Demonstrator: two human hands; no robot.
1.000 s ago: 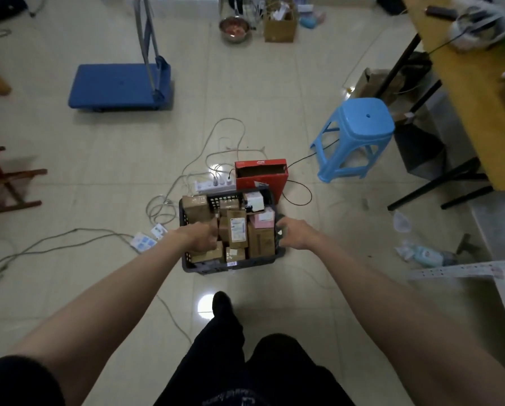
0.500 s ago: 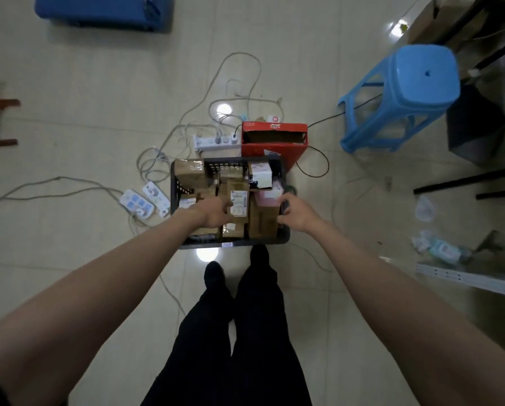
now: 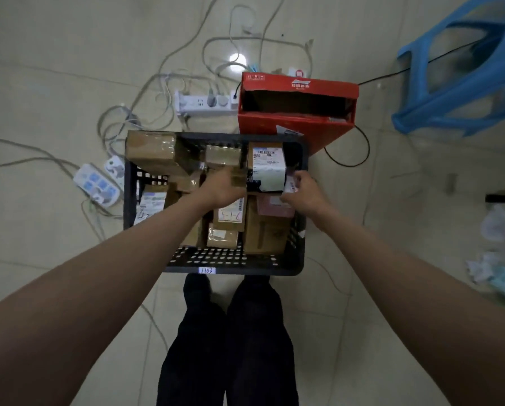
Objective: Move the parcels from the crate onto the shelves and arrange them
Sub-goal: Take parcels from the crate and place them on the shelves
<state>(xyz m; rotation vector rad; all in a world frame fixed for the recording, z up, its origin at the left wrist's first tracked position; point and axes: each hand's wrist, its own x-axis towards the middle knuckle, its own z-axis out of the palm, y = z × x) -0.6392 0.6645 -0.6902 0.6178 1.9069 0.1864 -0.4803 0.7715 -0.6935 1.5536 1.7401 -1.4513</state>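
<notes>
The fingers of the left hand (image 3: 222,187) and right hand (image 3: 302,190) are curled round a white-labelled parcel (image 3: 267,168), evidently for lifting. It sits upright among brown parcels (image 3: 230,218) packed in the black crate (image 3: 233,263) on the floor. No shelves are in view; a red box (image 3: 295,124) lies beyond.

A black perforated crate (image 3: 233,260) sits on the tiled floor (image 3: 55,68), packed with brown cardboard parcels (image 3: 151,152). Both hands reach down into it. The left hand (image 3: 223,187) rests on the parcels in the middle, its fingers hidden behind the hand. The right hand (image 3: 302,190) pinches a small pinkish parcel (image 3: 291,186) beside a box with a white label (image 3: 267,168). Just behind the crate stand an open red box (image 3: 296,124) and a white power strip (image 3: 204,102) amid tangled cables. A blue stool (image 3: 462,80) stands to the right. Dark trouser legs (image 3: 228,347) show below.
</notes>
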